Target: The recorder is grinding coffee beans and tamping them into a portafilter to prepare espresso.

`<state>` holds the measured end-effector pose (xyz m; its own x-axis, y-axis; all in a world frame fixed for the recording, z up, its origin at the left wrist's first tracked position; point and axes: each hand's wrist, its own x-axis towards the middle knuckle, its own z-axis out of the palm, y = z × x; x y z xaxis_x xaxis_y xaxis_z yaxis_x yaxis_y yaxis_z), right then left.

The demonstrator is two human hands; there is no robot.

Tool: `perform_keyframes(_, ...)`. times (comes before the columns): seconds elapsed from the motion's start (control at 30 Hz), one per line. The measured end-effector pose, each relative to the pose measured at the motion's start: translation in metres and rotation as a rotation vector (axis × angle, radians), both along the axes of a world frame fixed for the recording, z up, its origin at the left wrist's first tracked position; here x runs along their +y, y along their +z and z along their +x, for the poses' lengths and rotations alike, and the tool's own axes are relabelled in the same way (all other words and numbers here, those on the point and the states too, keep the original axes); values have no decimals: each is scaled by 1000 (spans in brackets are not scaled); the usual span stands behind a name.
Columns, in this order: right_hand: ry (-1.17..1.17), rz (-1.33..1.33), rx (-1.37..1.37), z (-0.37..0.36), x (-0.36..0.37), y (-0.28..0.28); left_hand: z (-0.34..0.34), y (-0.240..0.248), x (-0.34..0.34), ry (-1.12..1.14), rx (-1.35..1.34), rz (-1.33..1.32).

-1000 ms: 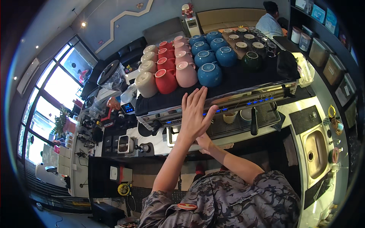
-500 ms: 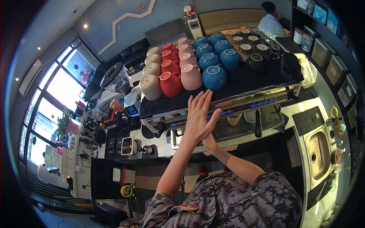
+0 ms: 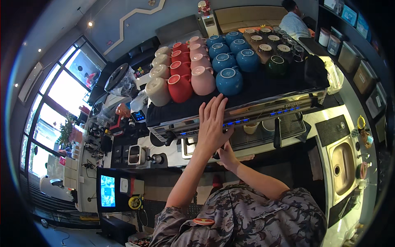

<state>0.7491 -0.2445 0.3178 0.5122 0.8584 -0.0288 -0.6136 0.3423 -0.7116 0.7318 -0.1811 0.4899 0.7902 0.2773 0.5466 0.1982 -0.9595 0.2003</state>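
Observation:
A wide chrome espresso machine (image 3: 257, 110) stands before me. My left hand (image 3: 212, 125) lies against its front and upper edge, fingers stretched upward below the front cups and the thumb by the lit buttons. Lower down, my right hand (image 3: 227, 157) is closed round what looks like a black portafilter handle (image 3: 216, 155), mostly hidden behind my hands. Another portafilter handle (image 3: 277, 133) hangs from the machine on the right. Behind it, cups stand on the drip tray (image 3: 291, 129). The nearest blue cup (image 3: 229, 81) sits upside down just beyond my left fingertips.
Upturned cream (image 3: 157, 91), red (image 3: 180, 88) and pink cups (image 3: 203, 80) stand in rows on the machine top, with glasses (image 3: 283, 51) farther right. A sink (image 3: 345, 166) is at the right. A steel container (image 3: 136, 155) and tamper (image 3: 156, 158) lie left. A seated person (image 3: 294, 22) is beyond.
My left hand has shifted slightly, its thumb now bent inward. My right hand shows more, its fingers curled by a dark handle. A screen at lower left now shows lit.

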Motion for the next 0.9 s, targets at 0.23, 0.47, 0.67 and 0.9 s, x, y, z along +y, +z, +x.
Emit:
perform_keyframes(0.23, 65, -117, -172, 24, -8, -9, 7, -5, -4, 83, -34, 19)
perform_keyframes(0.47, 324, -218, -172, 51, -35, 17, 14, -9, -8, 106, -83, 46)
perform_keyframes(0.67, -136, -397, -463, 70, -76, -21, 15, -14, -8, 144, -99, 60)
perform_keyframes(0.9, -760, -528, -1085, 113, -60, -40, 12, -6, -4, 74, -110, -8)
